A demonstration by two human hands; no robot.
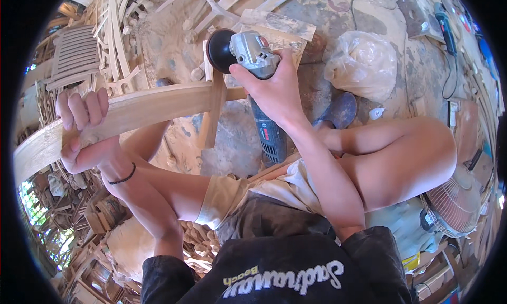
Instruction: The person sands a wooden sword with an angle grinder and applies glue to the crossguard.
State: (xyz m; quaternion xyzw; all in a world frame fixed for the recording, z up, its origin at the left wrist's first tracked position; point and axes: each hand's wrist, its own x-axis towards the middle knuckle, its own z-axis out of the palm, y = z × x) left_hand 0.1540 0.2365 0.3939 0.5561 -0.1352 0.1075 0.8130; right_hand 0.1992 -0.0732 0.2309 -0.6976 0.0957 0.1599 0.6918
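A long, slightly curved wooden piece point(163, 106) runs from the left edge toward the middle, with a short wooden crosspiece point(211, 111) at its right end. My left hand point(87, 122) is closed around the long piece, fingers over its far edge and thumb on the near side. In my right hand point(274, 87) is an angle grinder point(270, 138), gripped just behind its silver head, its dark body pointing back toward me. The round dark disc point(218, 50) on its head is beside the crosspiece's far end; whether they touch I cannot tell.
Loose wooden parts point(113, 35) and a slatted panel point(74, 50) lie at the far left. A clear plastic bag point(364, 64) sits right of the grinder, near my sandalled foot point(340, 111). Another power tool point(446, 29) rests far right, above a caged fan point(454, 203).
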